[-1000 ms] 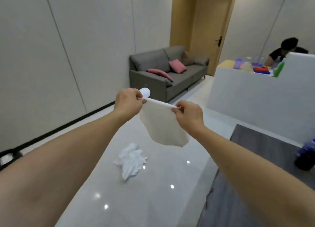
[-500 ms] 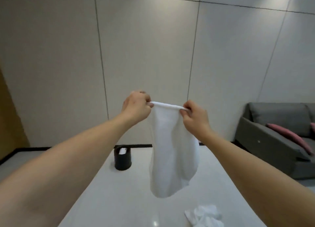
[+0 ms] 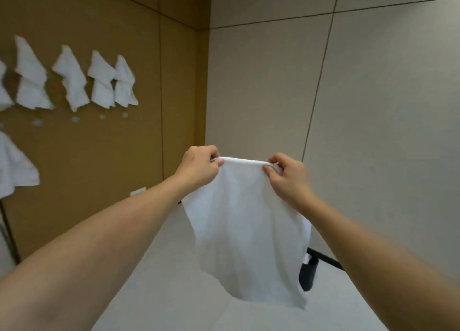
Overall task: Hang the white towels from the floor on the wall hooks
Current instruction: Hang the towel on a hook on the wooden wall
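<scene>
Left hand point(image 3: 199, 167): clenched on the left end of the held towel's top edge, the edge pinched between thumb and curled fingers.
Right hand point(image 3: 286, 175): closed on the right end of the same edge, with the fingertips point(image 3: 267, 167) curled over the hem.
Held towel point(image 3: 246, 226): white, stretched taut between the two hands along its top edge and left hanging free below them; its lower edge is seen in front of the pale floor.
Forearms: both are extended forward from the lower corners of the view and meet at the held towel.
Black bin point(image 3: 308, 272): seen low and just right of the held towel, partly hidden behind the cloth; something white is visible at its rim.
Grey wall point(image 3: 373, 107): directly behind the held towel, divided into panels by thin dark lines.
Brown wall point(image 3: 99, 156): left of the held towel, meeting the grey wall at a corner.
Hung towels point(image 3: 99, 82): a row of white towels is hung high on the brown wall, well left of and above the held towel; one more point(image 3: 15, 166) is hung lower at the left edge of the view.
Wall hooks point(image 3: 76, 119): small pale round discs are seen in a row just under the hung towels; they are blurred.
</scene>
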The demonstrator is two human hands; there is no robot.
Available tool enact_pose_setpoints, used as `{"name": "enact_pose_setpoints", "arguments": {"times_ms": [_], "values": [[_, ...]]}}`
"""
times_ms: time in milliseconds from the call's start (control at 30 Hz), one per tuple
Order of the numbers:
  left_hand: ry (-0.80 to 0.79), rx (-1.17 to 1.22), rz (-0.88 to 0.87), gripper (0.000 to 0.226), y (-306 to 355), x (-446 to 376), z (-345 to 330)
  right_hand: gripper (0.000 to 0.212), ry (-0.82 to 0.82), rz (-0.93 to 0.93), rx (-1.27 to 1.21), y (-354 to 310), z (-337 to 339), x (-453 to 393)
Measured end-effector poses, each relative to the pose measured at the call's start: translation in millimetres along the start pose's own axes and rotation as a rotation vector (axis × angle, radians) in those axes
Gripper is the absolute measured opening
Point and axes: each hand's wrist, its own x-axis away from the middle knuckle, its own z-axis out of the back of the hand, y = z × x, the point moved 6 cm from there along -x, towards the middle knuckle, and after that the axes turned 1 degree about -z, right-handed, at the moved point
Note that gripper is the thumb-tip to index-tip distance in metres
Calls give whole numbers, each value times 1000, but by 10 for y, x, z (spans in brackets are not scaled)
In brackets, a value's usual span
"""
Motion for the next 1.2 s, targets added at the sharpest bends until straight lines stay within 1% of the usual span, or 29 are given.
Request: {"name": "enact_pose_setpoints", "arguments": {"times_ms": [233,367,533,600,733,800,900,1067,1200], "values": [[92,-118,146,20,-1704,-481,1052,13,-127,157,12,-932,-1834,-844],[126,-198,217,21,-2536,-620,1588,13,-163,195,-69,-1421,-2777,-1188],[156,-302,310,23,-3445,-699,2072,15,-279,256,-108,-1917,-3936,-1491],[181,-324,349,21,-3791,-772,2214,15,-300,285,-125,-2081,-4342,-1644],[225,-369,412,20,-4475,-1021,2421,24,-356,372,-107,-2321,-5134,-2034],[243,-387,432,21,-4802,-1211,2503,26,-352,410,-120,-2406,-5519,-2270],[269,-431,472,19,-5296,-1527,2590,26,-370,448,-143,-2514,-6114,-2633],[319,-505,558,21,-6082,-2086,2695,27,-449,502,-216,-2655,-7054,-3316],[335,-543,601,20,-6655,-2491,2773,23,-470,547,-267,-2791,-7734,-3786]]}}
